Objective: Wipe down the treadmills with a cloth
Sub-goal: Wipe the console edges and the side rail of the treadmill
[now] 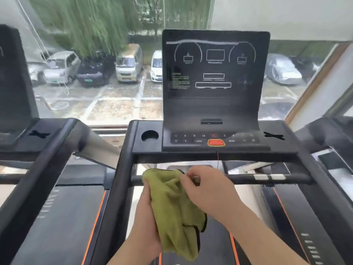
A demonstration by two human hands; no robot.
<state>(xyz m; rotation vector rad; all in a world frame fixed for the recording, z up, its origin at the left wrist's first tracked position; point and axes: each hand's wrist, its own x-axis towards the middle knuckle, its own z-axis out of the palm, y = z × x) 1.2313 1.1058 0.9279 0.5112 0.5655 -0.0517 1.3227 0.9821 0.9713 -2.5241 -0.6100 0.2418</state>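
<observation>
My left hand (147, 217): bare. Only its thumb side and the heel of the palm show. My left forearm (129, 255): bare from the wrist to the bottom edge of the view, where it is cut off. My right hand (208, 190): bare, seen from the back, knuckles and wrist in plain sight. My right forearm (267, 238): bare along its whole visible length, down to the lower edge. Blur softens both hands, so nails and fine marks cannot be judged. A small bright glint sits by my right fingertips (191, 173); whether it is worn on a finger I cannot tell.
</observation>
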